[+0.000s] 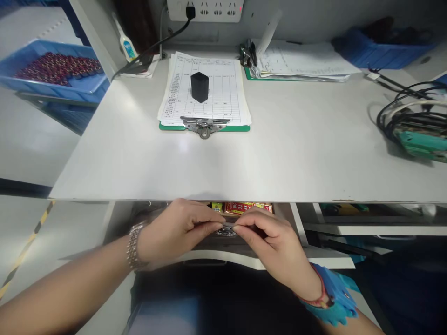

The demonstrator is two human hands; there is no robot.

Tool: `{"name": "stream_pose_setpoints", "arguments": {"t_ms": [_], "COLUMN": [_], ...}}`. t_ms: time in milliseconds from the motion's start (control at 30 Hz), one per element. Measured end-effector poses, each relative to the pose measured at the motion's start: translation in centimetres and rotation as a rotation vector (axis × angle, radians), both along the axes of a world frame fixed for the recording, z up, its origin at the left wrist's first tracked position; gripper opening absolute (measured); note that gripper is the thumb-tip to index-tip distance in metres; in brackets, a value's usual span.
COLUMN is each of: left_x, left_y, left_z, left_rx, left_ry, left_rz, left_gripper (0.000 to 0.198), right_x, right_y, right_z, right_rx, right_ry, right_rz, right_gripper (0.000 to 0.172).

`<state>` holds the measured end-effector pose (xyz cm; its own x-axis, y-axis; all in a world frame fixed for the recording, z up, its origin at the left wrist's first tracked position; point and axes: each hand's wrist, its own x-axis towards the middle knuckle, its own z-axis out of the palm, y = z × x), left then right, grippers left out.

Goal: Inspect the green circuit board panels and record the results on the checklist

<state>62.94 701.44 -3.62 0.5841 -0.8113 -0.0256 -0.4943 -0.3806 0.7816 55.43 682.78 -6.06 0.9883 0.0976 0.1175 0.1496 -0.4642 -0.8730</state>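
Observation:
Over the open drawer [240, 251], my left hand [185, 228] and my right hand [272, 239] pinch a small shiny thing [226, 230] from either side. It looks silvery or like clear crinkled plastic, and its kind is too small to make out. Thumb and forefinger are closed on it in both hands. Just behind my fingers, a red box [240, 208] with yellow lettering lies in the drawer beside a small yellow-green packet [217, 207]. My hands hide part of the drawer's contents.
On the white desk [139, 163] lies a green clipboard [164, 126] with printed forms and a black block [199, 87]. Behind are more papers [300, 60], a power strip [209, 10] and a glue bottle [127, 46]. Cables with a green board [422, 142] sit at right; a blue bin [87, 86] stands left.

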Motion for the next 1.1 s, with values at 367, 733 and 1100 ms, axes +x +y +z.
{"name": "stream_pose_setpoints", "arguments": {"t_ms": [367, 733, 1100], "left_x": [0.1, 1.2, -2.0], "left_y": [0.5, 2.8, 11.9], "left_z": [0.5, 2.1, -1.9], "left_rx": [-0.052, 0.272, 0.651], "left_ry": [-0.074, -0.106, -0.464], "left_rz": [0.066, 0.01, 0.283], "left_gripper": [0.018, 0.018, 0.035], "right_x": [-0.5, -0.4, -0.1], "right_y": [0.0, -0.3, 0.2], "right_z": [-0.2, -0.5, 0.0], "right_rx": [-0.027, 0.093, 0.054], "right_ry": [-0.159, -0.1, -0.104], "right_rz": [-0.068, -0.301, -0.111], "right_gripper": [0.009, 0.006, 0.007]}}
